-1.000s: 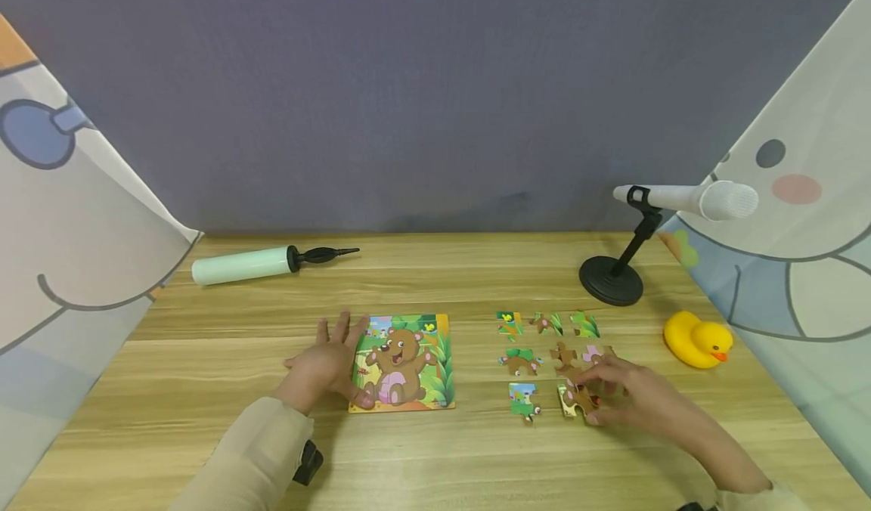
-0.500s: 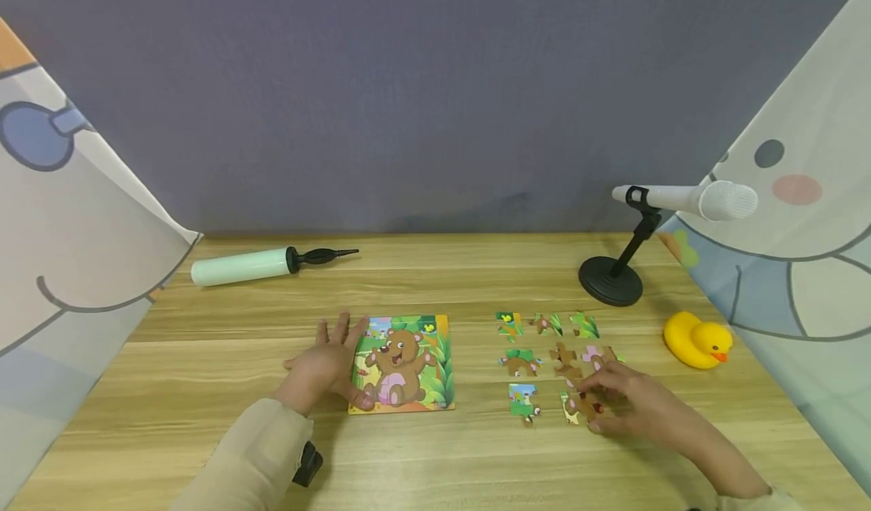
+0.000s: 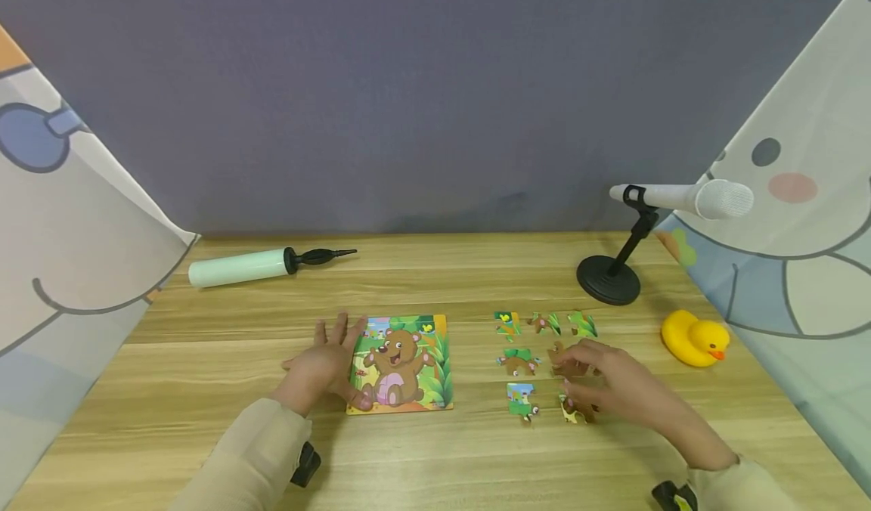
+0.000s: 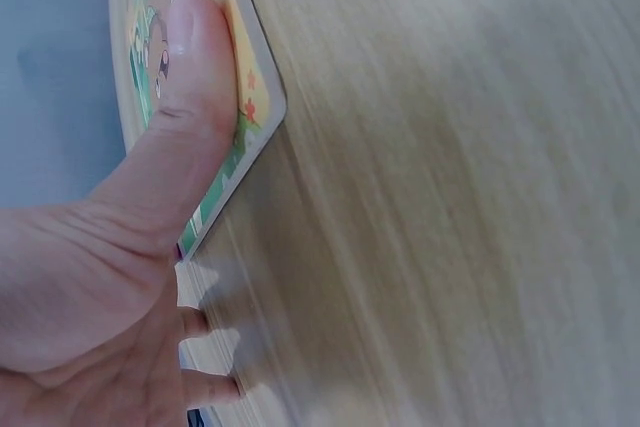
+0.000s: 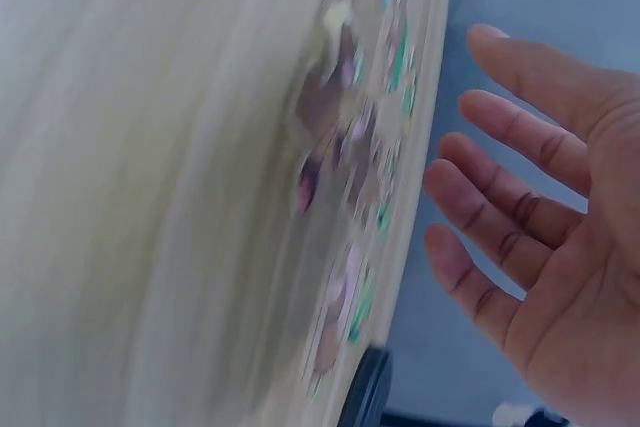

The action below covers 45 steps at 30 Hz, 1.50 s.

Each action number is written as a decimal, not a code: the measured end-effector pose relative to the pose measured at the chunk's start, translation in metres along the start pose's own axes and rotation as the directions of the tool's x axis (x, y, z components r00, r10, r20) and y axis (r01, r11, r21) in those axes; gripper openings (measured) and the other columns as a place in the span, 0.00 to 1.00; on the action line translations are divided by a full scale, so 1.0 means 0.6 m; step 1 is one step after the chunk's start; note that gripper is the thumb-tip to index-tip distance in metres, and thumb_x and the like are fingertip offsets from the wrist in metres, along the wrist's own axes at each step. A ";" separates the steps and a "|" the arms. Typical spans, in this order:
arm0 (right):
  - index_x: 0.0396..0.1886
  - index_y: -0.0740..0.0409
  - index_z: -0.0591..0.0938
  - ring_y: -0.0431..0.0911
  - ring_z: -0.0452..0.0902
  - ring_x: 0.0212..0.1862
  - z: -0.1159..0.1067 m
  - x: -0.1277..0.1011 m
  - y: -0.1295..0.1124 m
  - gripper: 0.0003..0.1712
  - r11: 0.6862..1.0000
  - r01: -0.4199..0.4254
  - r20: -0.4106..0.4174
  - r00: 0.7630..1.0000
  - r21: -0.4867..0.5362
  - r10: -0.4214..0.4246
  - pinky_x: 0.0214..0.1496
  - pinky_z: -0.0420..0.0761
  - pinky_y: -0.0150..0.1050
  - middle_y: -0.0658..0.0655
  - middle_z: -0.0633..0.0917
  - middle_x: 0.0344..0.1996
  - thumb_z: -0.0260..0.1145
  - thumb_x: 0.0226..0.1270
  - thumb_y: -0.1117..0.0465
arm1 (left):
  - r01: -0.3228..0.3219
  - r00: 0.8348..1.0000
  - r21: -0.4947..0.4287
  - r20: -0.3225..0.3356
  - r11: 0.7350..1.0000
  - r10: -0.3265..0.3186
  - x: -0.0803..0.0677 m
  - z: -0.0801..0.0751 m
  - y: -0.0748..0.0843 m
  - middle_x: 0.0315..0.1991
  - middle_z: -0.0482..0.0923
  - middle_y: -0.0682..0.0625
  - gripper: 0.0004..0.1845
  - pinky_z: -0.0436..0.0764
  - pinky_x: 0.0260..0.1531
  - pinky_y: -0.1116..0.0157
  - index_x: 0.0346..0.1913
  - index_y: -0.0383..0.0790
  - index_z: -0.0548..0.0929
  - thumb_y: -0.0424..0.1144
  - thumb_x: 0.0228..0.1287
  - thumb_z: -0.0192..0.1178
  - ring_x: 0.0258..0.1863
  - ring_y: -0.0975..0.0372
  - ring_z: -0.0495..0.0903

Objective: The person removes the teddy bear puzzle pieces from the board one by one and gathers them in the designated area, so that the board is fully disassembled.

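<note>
Only the left wrist view shows the thumb (image 4: pixel 195 57) pressing the puzzle board (image 4: pixel 255 112).

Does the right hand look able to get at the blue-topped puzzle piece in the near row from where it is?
Probably yes: the right hand hovers open just beside the blue-topped piece, with only bare table between.

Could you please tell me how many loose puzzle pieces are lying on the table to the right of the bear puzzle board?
7 visible: three in the far row, two in the middle, two near. The right hand may hide more.
</note>
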State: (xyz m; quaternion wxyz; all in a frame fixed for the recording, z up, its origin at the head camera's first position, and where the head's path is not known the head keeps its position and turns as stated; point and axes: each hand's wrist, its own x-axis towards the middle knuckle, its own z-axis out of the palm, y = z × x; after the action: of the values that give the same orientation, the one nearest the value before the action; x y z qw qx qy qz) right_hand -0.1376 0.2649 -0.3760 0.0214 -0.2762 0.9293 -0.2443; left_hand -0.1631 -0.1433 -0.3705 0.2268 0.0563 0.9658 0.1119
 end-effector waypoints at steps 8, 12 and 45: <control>0.48 0.45 0.78 0.40 0.74 0.35 0.021 0.054 -0.046 0.20 0.999 0.032 0.043 0.999 0.031 -0.033 0.32 0.77 0.33 0.45 0.77 0.41 0.64 0.57 0.45 | -0.013 1.000 0.010 -0.010 1.000 0.013 0.001 0.003 -0.003 0.70 0.34 0.35 0.71 0.57 0.30 0.24 0.71 0.44 0.44 0.60 0.19 0.72 0.65 0.34 0.35; 0.51 0.48 0.77 0.43 0.74 0.35 0.035 0.081 -0.071 0.23 0.992 0.058 0.061 0.996 0.115 -0.065 0.32 0.76 0.33 0.48 0.76 0.41 0.65 0.57 0.48 | -0.012 1.000 0.017 -0.009 1.000 0.012 0.001 0.003 -0.003 0.70 0.34 0.35 0.71 0.57 0.30 0.24 0.71 0.43 0.43 0.61 0.19 0.72 0.65 0.34 0.35; 0.41 0.50 0.83 0.34 0.65 0.27 0.184 0.224 -0.239 0.21 0.984 0.162 0.179 0.973 -0.075 -0.146 0.25 0.68 0.27 0.44 0.74 0.33 0.70 0.50 0.45 | 0.006 1.000 0.032 -0.005 0.999 -0.006 0.003 0.003 -0.001 0.70 0.34 0.36 0.71 0.58 0.31 0.25 0.72 0.44 0.42 0.61 0.21 0.71 0.65 0.35 0.36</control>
State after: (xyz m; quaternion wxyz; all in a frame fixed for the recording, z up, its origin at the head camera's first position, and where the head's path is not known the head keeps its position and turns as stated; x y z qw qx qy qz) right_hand -0.1599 0.0415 -0.3937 0.0706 -0.3683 0.9096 -0.1789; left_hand -0.1642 -0.1434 -0.3729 0.2238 0.0568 0.9682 0.0958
